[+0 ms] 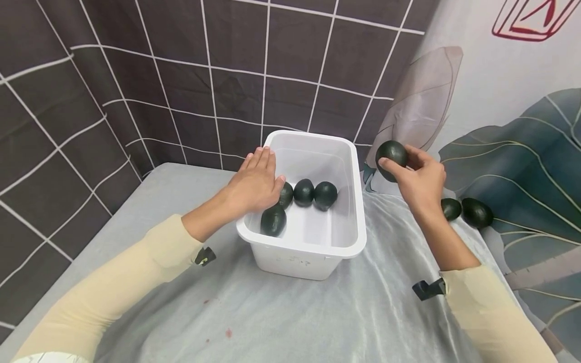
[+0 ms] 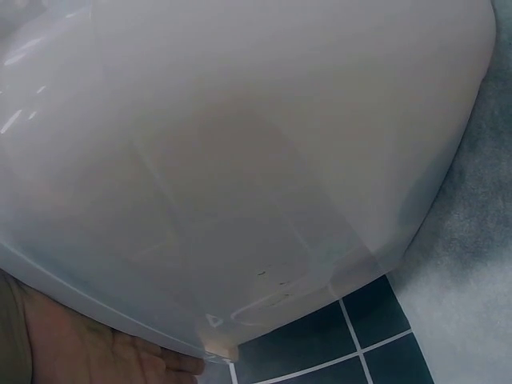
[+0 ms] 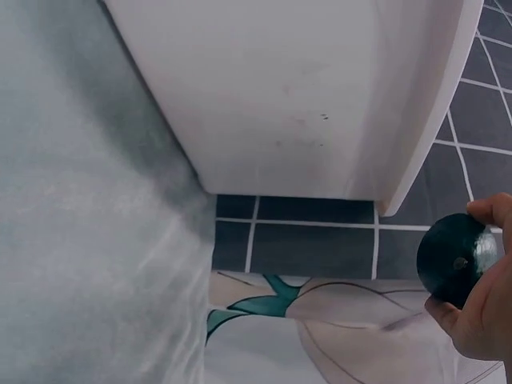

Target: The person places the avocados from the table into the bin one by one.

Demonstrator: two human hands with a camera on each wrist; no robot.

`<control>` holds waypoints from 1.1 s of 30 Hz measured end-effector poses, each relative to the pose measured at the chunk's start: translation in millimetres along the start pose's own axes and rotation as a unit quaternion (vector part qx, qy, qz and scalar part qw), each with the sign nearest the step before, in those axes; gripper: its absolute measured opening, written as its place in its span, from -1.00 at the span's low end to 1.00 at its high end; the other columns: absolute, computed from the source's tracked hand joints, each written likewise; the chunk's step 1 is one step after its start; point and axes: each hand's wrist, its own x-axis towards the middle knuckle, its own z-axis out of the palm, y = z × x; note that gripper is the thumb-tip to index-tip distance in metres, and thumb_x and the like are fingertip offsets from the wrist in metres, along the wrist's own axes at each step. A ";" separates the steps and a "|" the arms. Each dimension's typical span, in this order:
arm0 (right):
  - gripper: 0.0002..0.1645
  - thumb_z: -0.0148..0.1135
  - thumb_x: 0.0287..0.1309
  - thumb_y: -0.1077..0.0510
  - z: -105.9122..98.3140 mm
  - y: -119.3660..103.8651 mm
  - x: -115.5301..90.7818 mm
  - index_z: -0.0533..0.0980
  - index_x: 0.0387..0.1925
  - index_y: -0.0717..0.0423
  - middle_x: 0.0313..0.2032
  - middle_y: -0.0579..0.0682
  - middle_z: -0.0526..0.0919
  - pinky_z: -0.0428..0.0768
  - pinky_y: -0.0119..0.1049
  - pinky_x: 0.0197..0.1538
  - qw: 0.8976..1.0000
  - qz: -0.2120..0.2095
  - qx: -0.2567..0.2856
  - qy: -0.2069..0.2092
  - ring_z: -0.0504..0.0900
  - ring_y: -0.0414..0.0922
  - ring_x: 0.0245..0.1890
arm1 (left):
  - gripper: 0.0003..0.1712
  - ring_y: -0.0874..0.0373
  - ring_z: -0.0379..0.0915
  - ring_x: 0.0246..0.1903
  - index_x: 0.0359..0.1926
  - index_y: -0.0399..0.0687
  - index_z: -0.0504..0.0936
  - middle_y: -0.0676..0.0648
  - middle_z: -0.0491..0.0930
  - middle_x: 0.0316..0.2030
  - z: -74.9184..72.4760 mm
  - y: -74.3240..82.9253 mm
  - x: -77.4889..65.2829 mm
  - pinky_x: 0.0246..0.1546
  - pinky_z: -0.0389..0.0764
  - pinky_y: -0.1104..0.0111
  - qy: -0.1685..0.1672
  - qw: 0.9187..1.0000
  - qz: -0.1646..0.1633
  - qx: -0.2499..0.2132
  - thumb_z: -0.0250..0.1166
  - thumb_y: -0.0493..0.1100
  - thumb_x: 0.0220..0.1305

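Observation:
My right hand (image 1: 422, 176) grips a dark green avocado (image 1: 391, 157) between thumb and fingers, held up to the right of a white plastic tub (image 1: 308, 249). The right wrist view shows the same avocado (image 3: 448, 260) beside the tub's outer wall (image 3: 280, 104). Along the tub's left rim lies my left hand (image 1: 256, 181), its fingers straight and nothing in its grasp. Several avocados (image 1: 304, 192) sit on the tub's floor, toward its left and middle. In the left wrist view the tub's side (image 2: 240, 176) fills most of the picture, with the left hand (image 2: 104, 352) along its rim.
Two more avocados (image 1: 476, 213) lie at the right, partly behind my right wrist. A grey cloth (image 1: 190, 312) covers the surface under the tub. Behind it stands a dark wall covering with white grid lines (image 1: 236, 96); a patterned curtain (image 1: 535, 166) hangs at the right.

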 end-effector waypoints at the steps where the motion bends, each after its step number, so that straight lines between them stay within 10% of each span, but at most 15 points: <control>1: -0.15 0.64 0.22 -0.22 0.3 -1.2 0.6 0.66 0.50 -0.11 0.31 0.07 0.83 0.53 -0.49 0.15 1.000 -0.001 0.000 -0.001 0.72 -0.36 0.14 | -0.09 -0.29 -0.37 0.86 0.79 -0.47 -0.13 -0.42 -0.23 0.83 0.2 0.1 0.2 0.89 -0.27 -0.06 0.000 1.000 0.000 0.000 -0.23 0.11 0.79; 33: -0.06 0.69 0.23 -0.13 37.9 -47.8 10.6 0.58 0.56 0.09 0.40 0.17 0.76 0.69 -0.15 0.50 0.994 -0.061 0.022 -0.086 0.75 0.01 0.39 | -0.08 -0.28 -0.39 0.86 0.79 -0.46 -0.16 -0.41 -0.26 0.83 0.7 -1.5 0.2 0.89 -0.29 -0.07 -0.001 1.000 0.003 -0.010 -0.24 0.12 0.79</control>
